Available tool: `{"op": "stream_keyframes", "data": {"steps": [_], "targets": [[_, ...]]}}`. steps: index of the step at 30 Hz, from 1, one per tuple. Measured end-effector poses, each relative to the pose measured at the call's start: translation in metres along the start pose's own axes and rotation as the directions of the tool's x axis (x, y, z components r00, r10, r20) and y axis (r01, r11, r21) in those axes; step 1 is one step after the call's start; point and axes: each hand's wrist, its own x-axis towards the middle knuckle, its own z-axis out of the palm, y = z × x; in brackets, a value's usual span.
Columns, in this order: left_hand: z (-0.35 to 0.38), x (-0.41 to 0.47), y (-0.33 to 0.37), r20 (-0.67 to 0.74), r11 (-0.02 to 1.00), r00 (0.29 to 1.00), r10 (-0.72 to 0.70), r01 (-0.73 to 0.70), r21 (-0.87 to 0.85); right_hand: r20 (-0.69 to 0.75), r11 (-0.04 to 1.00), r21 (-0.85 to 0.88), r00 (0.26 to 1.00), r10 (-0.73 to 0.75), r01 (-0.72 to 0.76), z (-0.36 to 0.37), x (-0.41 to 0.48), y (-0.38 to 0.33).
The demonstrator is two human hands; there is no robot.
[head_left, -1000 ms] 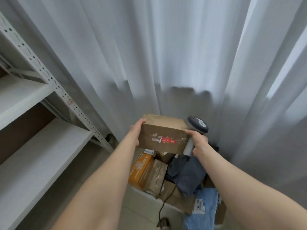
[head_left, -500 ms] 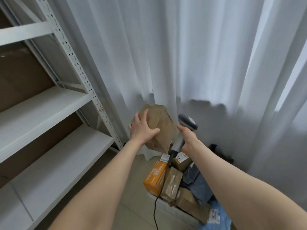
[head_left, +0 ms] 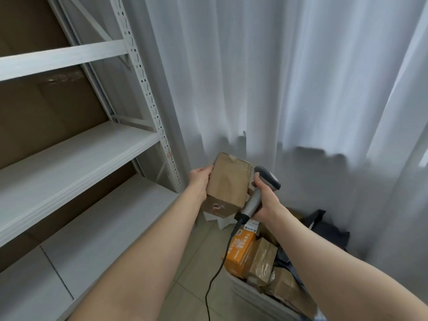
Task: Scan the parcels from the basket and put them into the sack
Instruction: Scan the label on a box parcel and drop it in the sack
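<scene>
A brown cardboard parcel (head_left: 228, 181) is held upright in mid-air by my left hand (head_left: 200, 179), which grips its left side. Right beside it, my right hand (head_left: 264, 200) grips the handle of a grey barcode scanner (head_left: 259, 191), whose head sits against the parcel's right edge. The scanner's black cable (head_left: 215, 274) hangs down to the floor. Below at the lower right stands the white basket (head_left: 245, 295) with an orange box (head_left: 239, 253), brown paper parcels (head_left: 264, 262) and dark grey bags (head_left: 324, 230). No sack is in view.
A white metal shelf rack (head_left: 148, 93) with bare boards fills the left side. White curtains (head_left: 278, 77) hang behind the parcel and basket. Beige tiled floor (head_left: 192, 274) shows between the rack and the basket.
The view has swung left and the rack fills more of it. My left hand has turned the parcel from lying wide to standing on end, plain brown face towards me; the scanner stays beside it.
</scene>
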Motion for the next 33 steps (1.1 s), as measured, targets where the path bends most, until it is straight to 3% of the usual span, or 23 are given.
{"op": "stream_keyframes", "data": {"steps": [3, 5, 7, 9, 11, 14, 18, 23, 28, 29, 31, 33], "targets": [[-0.019, 0.0, -0.004, 0.06, 0.988, 0.987, -0.152, 0.152, -0.008, -0.03, 0.994, -0.063, 0.995, -0.093, 0.091, 0.01, -0.001, 0.005], [-0.026, -0.003, -0.005, 0.195, 0.962, 0.945, -0.263, 0.273, -0.026, -0.008, 0.989, -0.083, 0.992, -0.124, 0.123, 0.016, -0.004, 0.008], [-0.029, -0.004, -0.008, 0.32, 0.935, 0.897, -0.304, 0.345, -0.081, -0.003, 0.984, -0.091, 0.988, -0.153, 0.152, 0.023, -0.005, 0.008], [-0.034, -0.003, -0.016, 0.351, 0.918, 0.882, -0.315, 0.377, -0.125, -0.019, 0.972, -0.137, 0.98, -0.197, 0.192, 0.03, -0.005, 0.007], [-0.039, -0.001, -0.023, 0.295, 0.937, 0.915, -0.274, 0.323, -0.132, -0.024, 0.962, -0.185, 0.977, -0.21, 0.202, 0.034, -0.005, 0.005], [-0.044, 0.001, -0.022, 0.24, 0.987, 0.959, -0.153, 0.159, -0.008, -0.031, 0.964, -0.199, 0.982, -0.184, 0.174, 0.037, -0.007, 0.0], [-0.045, 0.003, -0.013, 0.287, 1.0, 0.958, -0.002, 0.005, -0.009, -0.04, 0.991, -0.072, 0.993, -0.112, 0.109, 0.03, -0.013, -0.009], [-0.039, 0.005, -0.008, 0.177, 0.985, 0.981, 0.074, -0.044, -0.166, -0.095, 0.997, -0.039, 0.993, -0.066, 0.062, 0.022, -0.013, -0.021], [-0.021, 0.002, -0.008, 0.117, 0.965, 0.958, 0.261, -0.26, -0.023, -0.087, 0.989, -0.151, 0.996, -0.019, 0.006, 0.019, -0.019, -0.03], [-0.018, 0.0, -0.007, 0.097, 0.971, 0.966, 0.239, -0.239, -0.011, -0.099, 0.984, -0.176, 0.995, -0.026, 0.008, 0.017, -0.02, -0.031], [-0.016, -0.003, -0.005, 0.099, 0.992, 0.994, 0.042, -0.03, -0.123, -0.103, 0.977, -0.212, 0.994, -0.034, 0.012, 0.013, -0.022, -0.035], [-0.019, -0.007, -0.006, 0.283, 0.941, 0.945, -0.164, 0.236, -0.242, -0.082, 0.975, -0.22, 0.996, -0.033, 0.014, 0.011, -0.024, -0.04]]}}
